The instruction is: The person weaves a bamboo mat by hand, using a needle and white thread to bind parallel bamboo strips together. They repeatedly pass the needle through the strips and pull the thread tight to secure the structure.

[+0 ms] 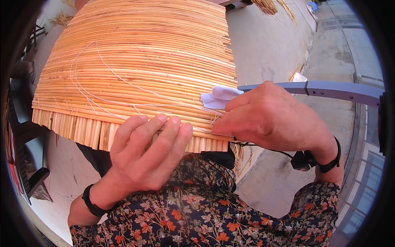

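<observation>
A large mat of thin golden reeds (152,61) lies before me, its strips laid side by side. Short cut reed ends (88,131) line its near edge beneath. Over that edge rest the fingers of my left hand (146,152), curled onto the reeds with the thumb hidden. My right hand (271,119) is closed in a pinch low on the mat's right end; its fingertips are partly hidden. White thread (119,77) loops loosely over the reeds and runs up to the right fingers. A folded white cloth (220,96) sits on the mat just above them.
A grey-blue curved bar (345,91) extends rightward from behind my right hand. Dark chair-like furniture (31,177) stands at the left. Loose straw (265,6) shows at the back, over a pale concrete floor (267,53). A small black device (303,160) hangs at my right wrist.
</observation>
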`<state>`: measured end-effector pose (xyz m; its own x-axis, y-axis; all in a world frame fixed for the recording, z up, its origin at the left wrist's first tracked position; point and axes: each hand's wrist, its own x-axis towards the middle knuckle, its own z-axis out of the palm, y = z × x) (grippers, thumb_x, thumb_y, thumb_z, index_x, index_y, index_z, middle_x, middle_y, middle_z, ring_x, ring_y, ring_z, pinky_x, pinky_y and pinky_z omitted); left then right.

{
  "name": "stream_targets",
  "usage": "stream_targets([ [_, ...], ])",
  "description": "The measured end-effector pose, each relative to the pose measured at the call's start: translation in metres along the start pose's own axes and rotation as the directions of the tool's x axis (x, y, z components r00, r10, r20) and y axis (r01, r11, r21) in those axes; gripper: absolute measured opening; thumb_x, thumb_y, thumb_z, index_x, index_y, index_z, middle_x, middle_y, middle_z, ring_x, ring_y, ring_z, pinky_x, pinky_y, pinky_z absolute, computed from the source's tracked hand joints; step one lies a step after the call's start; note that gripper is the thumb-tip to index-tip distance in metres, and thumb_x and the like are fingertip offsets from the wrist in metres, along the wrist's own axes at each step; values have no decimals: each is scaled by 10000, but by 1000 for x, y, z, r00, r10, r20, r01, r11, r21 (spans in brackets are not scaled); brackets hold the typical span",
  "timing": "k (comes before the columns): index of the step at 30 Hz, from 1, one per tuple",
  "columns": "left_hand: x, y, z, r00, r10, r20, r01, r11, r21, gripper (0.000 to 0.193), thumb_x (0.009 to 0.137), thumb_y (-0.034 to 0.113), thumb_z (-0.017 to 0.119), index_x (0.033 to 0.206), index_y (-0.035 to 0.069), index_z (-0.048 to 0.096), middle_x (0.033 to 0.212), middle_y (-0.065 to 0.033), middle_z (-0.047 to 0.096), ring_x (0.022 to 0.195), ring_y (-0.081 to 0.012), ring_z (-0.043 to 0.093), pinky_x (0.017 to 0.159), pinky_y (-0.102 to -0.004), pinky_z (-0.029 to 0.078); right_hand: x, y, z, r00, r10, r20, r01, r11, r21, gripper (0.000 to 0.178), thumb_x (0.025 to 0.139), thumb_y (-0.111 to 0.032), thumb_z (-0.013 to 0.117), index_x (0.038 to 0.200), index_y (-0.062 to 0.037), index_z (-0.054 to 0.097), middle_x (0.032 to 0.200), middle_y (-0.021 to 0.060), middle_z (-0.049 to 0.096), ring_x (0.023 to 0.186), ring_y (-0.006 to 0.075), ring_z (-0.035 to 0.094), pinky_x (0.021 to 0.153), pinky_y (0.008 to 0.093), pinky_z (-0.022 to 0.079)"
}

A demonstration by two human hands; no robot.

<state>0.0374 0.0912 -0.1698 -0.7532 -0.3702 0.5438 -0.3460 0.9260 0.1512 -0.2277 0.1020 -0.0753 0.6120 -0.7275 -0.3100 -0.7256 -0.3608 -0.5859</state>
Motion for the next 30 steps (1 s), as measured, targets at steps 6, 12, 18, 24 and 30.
stream_targets([
  [6, -2, -1, 2, 999, 33, -13, -32, 999, 31, 248, 947, 241, 656, 1093, 80, 774, 1075, -75, 729, 999, -227, 681, 851, -386, 530, 15, -8, -3, 999, -26, 37, 30, 993, -118, 117, 793, -88, 697, 775, -42, 591, 693, 131, 567, 686, 366, 617, 620, 451, 506],
  [12, 6, -6, -5, 993, 96, -71, -90, 992, 89, 208, 923, 177, 643, 1049, 68, 767, 1063, -85, 728, 963, -237, 695, 804, -364, 552, 25, -19, -16, 997, -42, 68, 54, 983, -175, 130, 802, -79, 703, 751, -8, 608, 715, 146, 615, 709, 369, 627, 661, 442, 518],
  [18, 2, -4, 6, 948, 234, -217, -191, 961, 202, 362, 929, 377, 697, 941, 16, 707, 889, -98, 683, 764, -263, 690, 632, -361, 546, 11, -8, -16, 999, 29, 27, -33, 980, 194, 103, 868, -54, 791, 958, -4, 795, 822, 87, 742, 764, 174, 692, 760, 329, 547],
  [24, 39, -27, -18, 896, 378, -234, -343, 923, 177, 424, 864, 447, 732, 749, 70, 573, 697, -63, 510, 596, -281, 578, 500, -397, 426, -2, -20, -32, 995, 101, -23, -95, 977, 189, 127, 921, -67, 728, 1013, -31, 807, 758, -44, 672, 545, 20, 444, 459, 211, 333],
  [30, 74, -53, -51, 907, 395, -147, -380, 917, 121, 449, 954, 436, 679, 729, 65, 565, 710, -112, 531, 658, -358, 590, 590, -443, 436, -3, -17, -49, 981, 136, -139, -68, 909, 411, 138, 927, -33, 694, 1020, -4, 791, 743, -13, 651, 526, 34, 417, 448, 230, 303],
])
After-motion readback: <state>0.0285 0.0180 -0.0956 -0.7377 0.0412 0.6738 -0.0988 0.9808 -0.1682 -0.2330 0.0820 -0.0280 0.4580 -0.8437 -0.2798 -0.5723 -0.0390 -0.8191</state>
